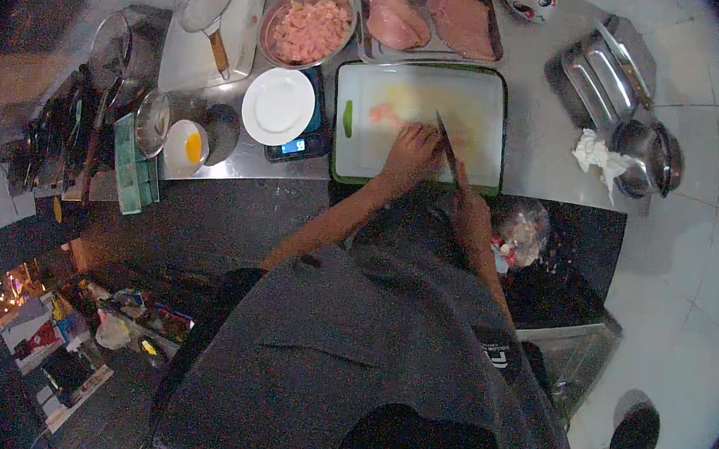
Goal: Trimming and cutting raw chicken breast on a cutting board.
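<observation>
My right hand [471, 210] grips the handle of a kitchen knife [447, 140], its blade angled up and left over the white cutting board [483, 106] with a green rim. Just left of the blade, my left hand [414, 150] rests low on the board with its fingers bent. Small pieces of raw chicken [384, 115] lie by its fingertips; whether anything is under the fingers is hidden. Behind the board, a metal tray [371, 53] carries two raw chicken breasts [462, 25]. A clear bowl [266, 37] of diced raw chicken [311, 29] stands to the tray's left.
A white plate [278, 107] sits on a digital kitchen scale [315, 147] left of the board. Farther left are a bowl with egg yolk [193, 148] and a strainer [206, 4]. Metal trays [601, 79], a dark pot [649, 156] and crumpled white tissue [597, 154] occupy the right.
</observation>
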### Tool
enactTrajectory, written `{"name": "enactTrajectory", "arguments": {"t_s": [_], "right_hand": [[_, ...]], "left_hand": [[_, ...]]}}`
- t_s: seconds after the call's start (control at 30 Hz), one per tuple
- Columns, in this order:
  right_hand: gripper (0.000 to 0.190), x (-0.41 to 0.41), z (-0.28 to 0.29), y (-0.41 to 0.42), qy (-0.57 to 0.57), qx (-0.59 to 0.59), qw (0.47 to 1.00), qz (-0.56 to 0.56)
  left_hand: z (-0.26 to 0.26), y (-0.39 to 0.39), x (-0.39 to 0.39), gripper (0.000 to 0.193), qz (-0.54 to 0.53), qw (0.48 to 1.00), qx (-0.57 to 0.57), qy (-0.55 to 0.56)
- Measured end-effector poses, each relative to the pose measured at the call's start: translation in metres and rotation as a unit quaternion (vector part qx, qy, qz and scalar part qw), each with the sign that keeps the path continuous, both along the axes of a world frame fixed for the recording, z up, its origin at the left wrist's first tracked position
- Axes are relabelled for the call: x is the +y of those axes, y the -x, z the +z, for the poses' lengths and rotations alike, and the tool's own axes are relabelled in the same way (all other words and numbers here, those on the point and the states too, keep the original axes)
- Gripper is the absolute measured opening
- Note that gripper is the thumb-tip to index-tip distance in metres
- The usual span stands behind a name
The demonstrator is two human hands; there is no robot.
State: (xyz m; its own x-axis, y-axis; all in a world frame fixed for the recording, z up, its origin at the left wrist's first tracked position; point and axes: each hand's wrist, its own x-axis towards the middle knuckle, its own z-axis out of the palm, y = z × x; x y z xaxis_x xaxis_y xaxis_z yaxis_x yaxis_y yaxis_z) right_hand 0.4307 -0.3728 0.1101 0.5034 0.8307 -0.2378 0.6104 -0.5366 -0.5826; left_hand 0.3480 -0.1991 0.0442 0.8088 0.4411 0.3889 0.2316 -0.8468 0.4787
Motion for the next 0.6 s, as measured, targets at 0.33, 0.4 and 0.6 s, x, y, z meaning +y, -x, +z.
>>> {"name": "enactTrajectory", "arguments": {"t_s": [0.33,0.4,0.6], "right_hand": [[0.076,0.000,-0.014,-0.004,0.048,0.027,0.998,0.011],[0.080,0.023,-0.019,-0.011,-0.027,0.055,0.998,0.024],[0.084,0.013,0.001,0.001,0.038,0.092,0.995,-0.008]], "left_hand": [[0.000,0.001,0.002,0.035,-0.032,0.991,0.111,0.070],[0.002,0.002,0.002,0.040,-0.034,0.995,0.070,0.054],[0.005,-0.007,0.013,0.044,0.062,0.995,0.020,0.070]]}}
